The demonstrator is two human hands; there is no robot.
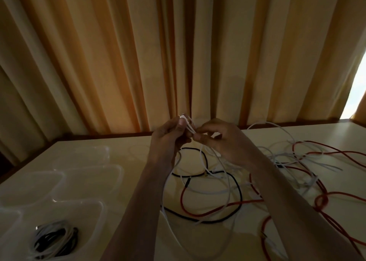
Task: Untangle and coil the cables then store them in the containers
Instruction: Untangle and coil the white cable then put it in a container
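Note:
Both hands are raised above the table's middle, close together. My left hand [168,136] grips the plug end of a white cable [165,187], whose loops hang down to the table. My right hand [219,140] pinches the same white cable just beside the left fingers. Below and to the right lies a tangle of cables: a black cable [240,195], a red cable [324,199] and more white ones [309,162]. Several clear plastic containers [89,173] stand at the left. The nearest container [83,211] holds coiled black and white cables [55,241].
The pale table [138,157] ends at a dark wooden edge against orange curtains [178,53]. A bright window gap [356,94] shows at the far right. Red cable loops trail to the table's right edge.

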